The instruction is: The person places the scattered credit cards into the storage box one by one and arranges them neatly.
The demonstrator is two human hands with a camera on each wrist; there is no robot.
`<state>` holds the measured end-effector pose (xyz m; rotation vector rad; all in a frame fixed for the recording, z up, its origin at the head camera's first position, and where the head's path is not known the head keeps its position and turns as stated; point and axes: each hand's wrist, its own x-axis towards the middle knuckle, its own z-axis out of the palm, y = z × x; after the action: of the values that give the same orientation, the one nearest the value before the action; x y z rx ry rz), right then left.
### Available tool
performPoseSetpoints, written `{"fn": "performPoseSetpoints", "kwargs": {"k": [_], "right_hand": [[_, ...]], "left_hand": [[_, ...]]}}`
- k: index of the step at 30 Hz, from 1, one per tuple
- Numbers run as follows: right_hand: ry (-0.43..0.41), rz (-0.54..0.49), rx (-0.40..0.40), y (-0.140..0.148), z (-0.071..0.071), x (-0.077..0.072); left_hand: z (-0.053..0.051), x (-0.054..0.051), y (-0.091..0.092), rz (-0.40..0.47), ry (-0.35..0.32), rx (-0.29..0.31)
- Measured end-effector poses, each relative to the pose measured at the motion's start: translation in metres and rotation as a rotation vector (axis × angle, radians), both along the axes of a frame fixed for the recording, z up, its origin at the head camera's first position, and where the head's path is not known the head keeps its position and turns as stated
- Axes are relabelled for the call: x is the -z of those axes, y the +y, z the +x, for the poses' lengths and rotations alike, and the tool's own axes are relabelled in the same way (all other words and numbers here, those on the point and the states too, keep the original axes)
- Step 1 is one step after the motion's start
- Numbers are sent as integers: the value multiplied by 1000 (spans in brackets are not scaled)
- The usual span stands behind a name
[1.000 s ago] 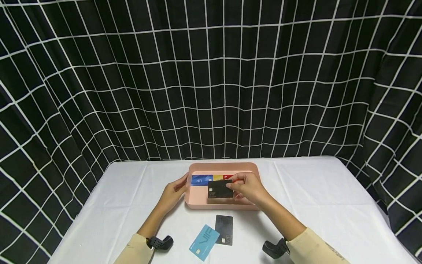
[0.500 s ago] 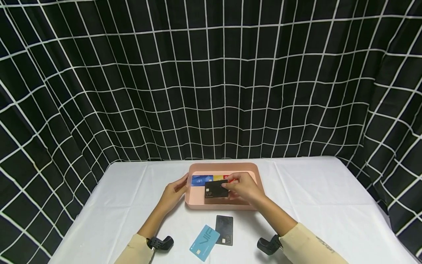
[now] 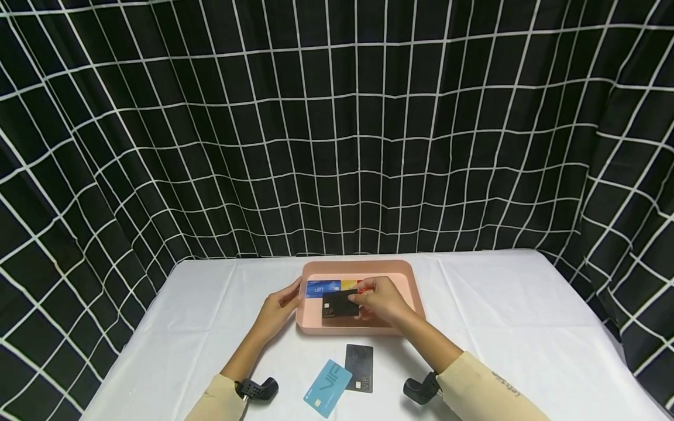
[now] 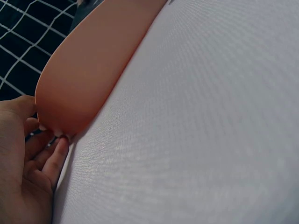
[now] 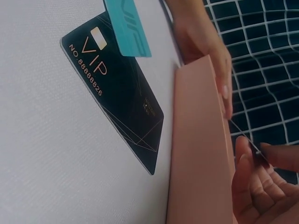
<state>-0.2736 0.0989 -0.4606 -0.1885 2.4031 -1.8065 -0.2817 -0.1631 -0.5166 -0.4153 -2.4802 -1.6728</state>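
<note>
My right hand pinches a black VIP card by its right end, above the pink tray. In the right wrist view this card shows only as a thin edge between thumb and fingers. My left hand holds the tray's left end; the left wrist view shows its curled fingers against the wall's lower edge. Inside the tray lie a blue card, a yellow card and a red card, the last two partly hidden by the right hand and black card.
In front of the tray, a light-blue VIP card overlaps another black card on the white tablecloth. A black curtain with white grid lines hangs behind the table.
My right hand has moved a little left with the black card, over the front part of the tray. The left hand stays at the tray's left end.
</note>
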Motion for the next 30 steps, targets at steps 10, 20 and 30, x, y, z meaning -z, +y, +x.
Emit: {"fn": "performPoseSetpoints", "kwargs": {"k": [10, 20, 30], "right_hand": [[-16, -25, 3, -6, -7, 9], [-20, -2, 11, -9, -10, 15], [-33, 36, 34, -16, -13, 17]], "left_hand": [[-1, 4, 0, 6, 11, -2], [-1, 4, 1, 35, 4, 11], [-19, 30, -6, 30, -1, 7]]}}
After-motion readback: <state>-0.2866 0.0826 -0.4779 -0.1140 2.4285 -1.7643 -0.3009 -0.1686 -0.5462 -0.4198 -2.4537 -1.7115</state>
